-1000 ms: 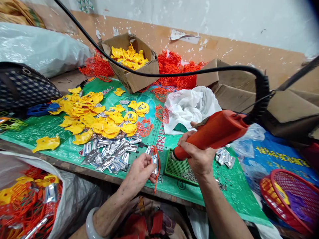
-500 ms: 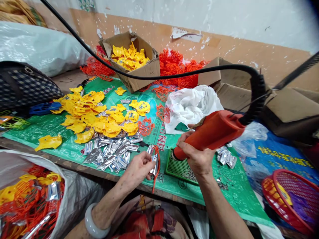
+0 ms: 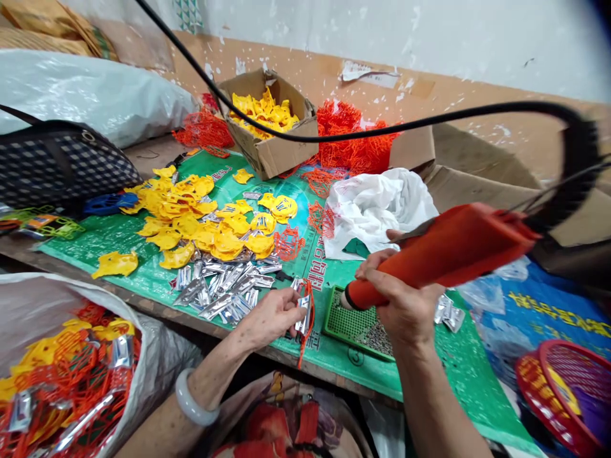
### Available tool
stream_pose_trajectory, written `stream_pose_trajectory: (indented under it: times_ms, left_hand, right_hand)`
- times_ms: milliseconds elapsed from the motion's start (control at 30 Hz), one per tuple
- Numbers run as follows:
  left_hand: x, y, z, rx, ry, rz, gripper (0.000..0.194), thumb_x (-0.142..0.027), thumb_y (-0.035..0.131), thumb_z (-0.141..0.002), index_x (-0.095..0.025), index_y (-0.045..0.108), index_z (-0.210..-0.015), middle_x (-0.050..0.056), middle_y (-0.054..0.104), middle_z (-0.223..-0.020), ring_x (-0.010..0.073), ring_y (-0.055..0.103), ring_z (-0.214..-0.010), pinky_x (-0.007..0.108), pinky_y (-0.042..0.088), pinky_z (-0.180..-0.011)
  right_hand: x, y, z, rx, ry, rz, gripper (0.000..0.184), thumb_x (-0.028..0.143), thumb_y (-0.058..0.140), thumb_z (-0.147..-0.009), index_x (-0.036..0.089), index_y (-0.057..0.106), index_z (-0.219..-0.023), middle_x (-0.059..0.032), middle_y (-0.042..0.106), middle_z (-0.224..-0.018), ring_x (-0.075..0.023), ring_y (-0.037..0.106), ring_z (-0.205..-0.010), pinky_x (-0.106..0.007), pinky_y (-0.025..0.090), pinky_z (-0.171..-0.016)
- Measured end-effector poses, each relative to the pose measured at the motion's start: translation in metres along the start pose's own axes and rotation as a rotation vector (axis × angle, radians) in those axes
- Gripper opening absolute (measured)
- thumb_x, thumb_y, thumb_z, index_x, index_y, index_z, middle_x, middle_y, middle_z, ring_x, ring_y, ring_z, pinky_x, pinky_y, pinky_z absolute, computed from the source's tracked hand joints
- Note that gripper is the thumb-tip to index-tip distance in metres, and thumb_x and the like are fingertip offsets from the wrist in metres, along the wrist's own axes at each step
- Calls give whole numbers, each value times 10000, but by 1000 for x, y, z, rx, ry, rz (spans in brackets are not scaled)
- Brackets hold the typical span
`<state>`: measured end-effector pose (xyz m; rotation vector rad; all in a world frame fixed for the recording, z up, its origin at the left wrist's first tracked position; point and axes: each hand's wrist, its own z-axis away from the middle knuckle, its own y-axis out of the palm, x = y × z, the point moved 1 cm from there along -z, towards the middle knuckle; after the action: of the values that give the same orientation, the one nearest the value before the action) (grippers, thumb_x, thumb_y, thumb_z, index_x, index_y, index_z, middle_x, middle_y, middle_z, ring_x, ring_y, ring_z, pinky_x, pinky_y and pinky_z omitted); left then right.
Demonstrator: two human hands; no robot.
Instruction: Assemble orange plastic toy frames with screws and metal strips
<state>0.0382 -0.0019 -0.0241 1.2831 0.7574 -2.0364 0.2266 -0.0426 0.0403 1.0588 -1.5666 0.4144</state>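
Near the table's front edge, my left hand [image 3: 277,316] pinches a shiny silver metal piece [image 3: 304,312] lying against a thin orange-red plastic part [image 3: 310,299]. My right hand [image 3: 405,299] is wrapped around an orange-red, corded electric screwdriver [image 3: 443,254], tilted with its tip down to the left. That tip sits over the left side of a green tray [image 3: 329,321] with a grid of holes and many tiny screws [image 3: 379,337] at its right. A heap of silver metal pieces [image 3: 224,286] lies left of my left hand, with yellow plastic pieces [image 3: 191,216] behind it.
A cardboard box [image 3: 281,156] of yellow pieces stands at the back, beside piled orange-red plastic lattices [image 3: 353,137]. A white bag [image 3: 382,197] lies behind the tray. The black cable [image 3: 363,135] arches across. An open sack [image 3: 157,350] and red basket [image 3: 548,407] flank the table.
The screwdriver's rear end has swung to the right, its tip staying over the tray. My left hand keeps its pinch on the metal piece. The whole view has shifted slightly.
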Motion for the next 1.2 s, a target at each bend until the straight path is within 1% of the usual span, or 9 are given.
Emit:
stream_pose_trajectory:
  times_ms: [133,233,467,600,833,900,1000,1067,1200]
  left_hand:
    - [-1,2,1,-3,-3,23,113,-305,582,-756,-212,561,-694,-54,563,-450,131,485,-418,224,304,-428]
    - [-3,4,2,-14,5,32,136,-321,594,-743,-210,546,-682,-53,559,-454,125,459,-420,228,282,-430]
    - [-2,4,2,-12,27,21,130,-310,586,-726,-202,527,-686,-62,537,-462,116,424,-437,225,260,-437]
    - [1,3,2,-10,29,14,119,-304,576,-727,-196,533,-700,-62,541,-482,116,440,-452,221,266,-443]
    - [1,4,1,-14,31,17,126,-315,564,-729,-196,529,-708,-67,513,-490,117,451,-461,224,261,-444]
    - [1,4,1,-14,34,25,136,-328,562,-727,-198,525,-712,-69,504,-493,120,461,-467,225,274,-448]
    - [1,5,2,-13,42,39,154,-345,564,-725,-197,524,-711,-66,507,-499,119,462,-474,230,285,-458]
    - [1,5,2,-13,49,50,163,-353,565,-724,-196,526,-710,-65,505,-501,118,457,-474,233,278,-458]
    - [2,7,2,-19,57,80,156,-348,561,-715,-197,526,-711,-67,490,-497,120,458,-467,237,276,-457]
  right_hand:
    - [26,9,9,128,41,-141,318,106,696,-627,238,614,-904,49,634,-656,-154,588,-569,-337,495,-584]
    - [37,16,18,207,71,-181,315,107,691,-652,252,623,-923,48,637,-680,-147,595,-595,-334,506,-616]
    - [30,28,28,306,147,-144,369,199,754,-687,276,609,-1018,53,632,-728,-156,589,-642,-359,504,-666]
    - [25,30,29,301,148,-125,361,203,740,-689,269,609,-1019,45,624,-749,-161,595,-649,-378,510,-684]
    - [18,31,30,324,131,-78,148,186,705,-693,231,652,-823,32,604,-752,-159,590,-672,-387,508,-714]
    - [17,31,30,318,135,-80,161,181,707,-690,233,653,-832,39,608,-738,-155,587,-655,-377,502,-696]
    - [15,31,30,305,146,-77,253,191,723,-685,247,652,-922,48,614,-728,-156,584,-633,-359,488,-655]
    - [15,31,30,306,147,-62,271,204,727,-689,247,652,-947,47,614,-732,-158,588,-640,-362,489,-664]
    - [14,29,32,307,139,-33,134,221,729,-692,220,648,-799,38,596,-727,-156,585,-658,-373,498,-701]
